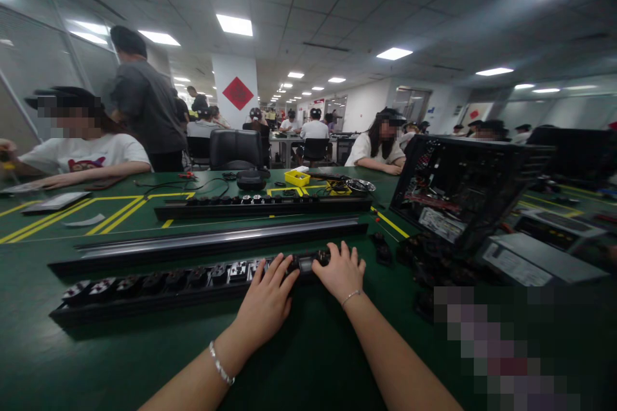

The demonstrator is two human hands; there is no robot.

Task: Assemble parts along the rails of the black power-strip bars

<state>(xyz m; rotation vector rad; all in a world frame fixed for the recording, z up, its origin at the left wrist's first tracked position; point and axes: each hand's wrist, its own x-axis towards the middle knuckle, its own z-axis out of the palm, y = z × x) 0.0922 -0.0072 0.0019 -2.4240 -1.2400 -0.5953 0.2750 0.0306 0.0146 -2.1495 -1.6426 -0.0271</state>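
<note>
A long black channel rail (159, 298) lies slantwise on the green table in front of me, with a row of round socket modules (176, 279) set in it. My left hand (265, 302) rests over the rail right of the middle, fingers stretched and spread across the modules. Near the rail's right end, my right hand (341, 273) has a dark socket module (322, 258) between thumb and index finger, the other fingers spread. A short gap in the row shows between the hands. Both palms face down, and the fingers hide part of the row.
Behind lies a second black rail (222, 237), then another rail with modules (270, 207). To the right stand an open computer case (463, 192), a grey metal box (540, 260) and dark loose parts (380, 249). A yellow tray (297, 178) sits farther back. Several people sit around.
</note>
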